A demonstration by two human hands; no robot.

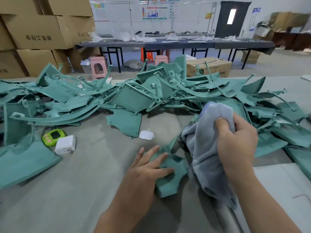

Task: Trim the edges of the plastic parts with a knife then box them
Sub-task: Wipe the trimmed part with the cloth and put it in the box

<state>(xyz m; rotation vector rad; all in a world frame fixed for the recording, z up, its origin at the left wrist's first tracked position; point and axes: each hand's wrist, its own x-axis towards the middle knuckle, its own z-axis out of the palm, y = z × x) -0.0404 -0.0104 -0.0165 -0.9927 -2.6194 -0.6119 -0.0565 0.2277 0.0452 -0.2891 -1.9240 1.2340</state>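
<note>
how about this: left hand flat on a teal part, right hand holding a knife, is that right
No: the head view shows the right hand holding a cloth, not a knife. The left hand is flat on a teal part.

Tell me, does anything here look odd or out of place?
Yes. The right hand grips a grey cloth, no knife in sight, while the left hand presses flat on a green plastic part.
</note>
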